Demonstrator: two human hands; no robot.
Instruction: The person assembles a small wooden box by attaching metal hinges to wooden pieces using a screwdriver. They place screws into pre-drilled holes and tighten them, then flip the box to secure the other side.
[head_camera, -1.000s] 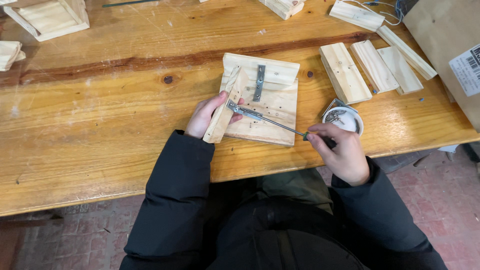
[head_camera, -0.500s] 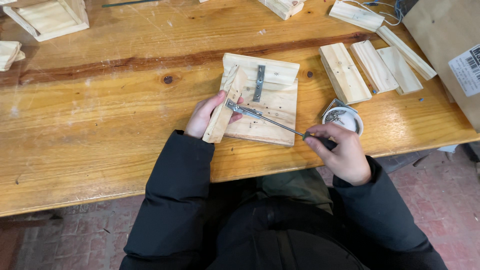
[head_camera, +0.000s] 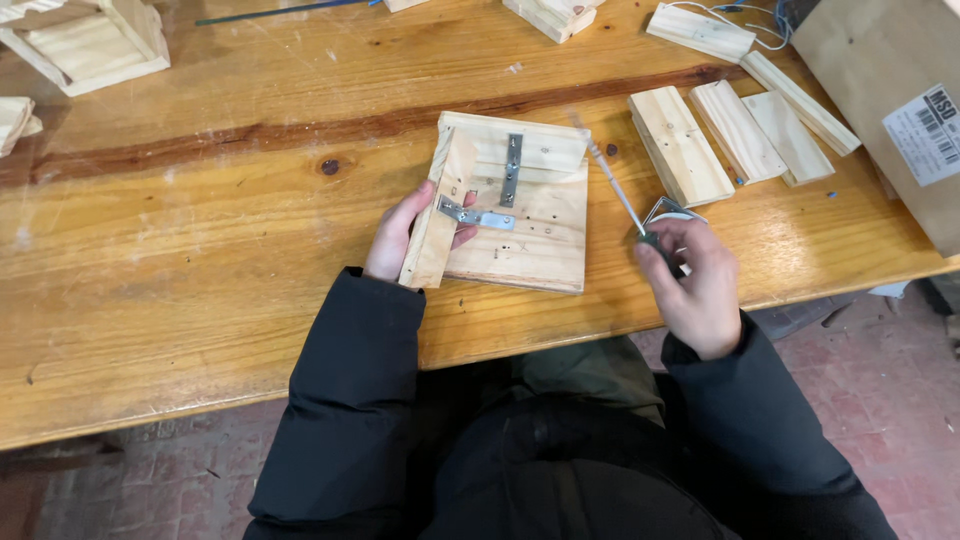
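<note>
Left grip: my left hand (head_camera: 400, 235) is clamped on the upright side board (head_camera: 432, 215), thumb pressing the bent metal bracket (head_camera: 476, 215).
Right grip: my right hand (head_camera: 695, 285) is closed around the screwdriver (head_camera: 615, 185) handle, shaft pointing far and left, tip off the wood.
Workpiece: the wooden assembly (head_camera: 520, 210) lies flat on the tabletop (head_camera: 200, 250), mid-scene, near me.
Done: a straight metal plate (head_camera: 513, 170) looks fixed at the far board.
Left: I judge the bent bracket not fully screwed yet.
Around: loose wood slats (head_camera: 735, 135) to the right; another wooden box (head_camera: 85, 40) far left.
Package: brown cardboard box (head_camera: 880, 90) far right, with a white rectangular label (head_camera: 935, 130) carrying black print.
</note>
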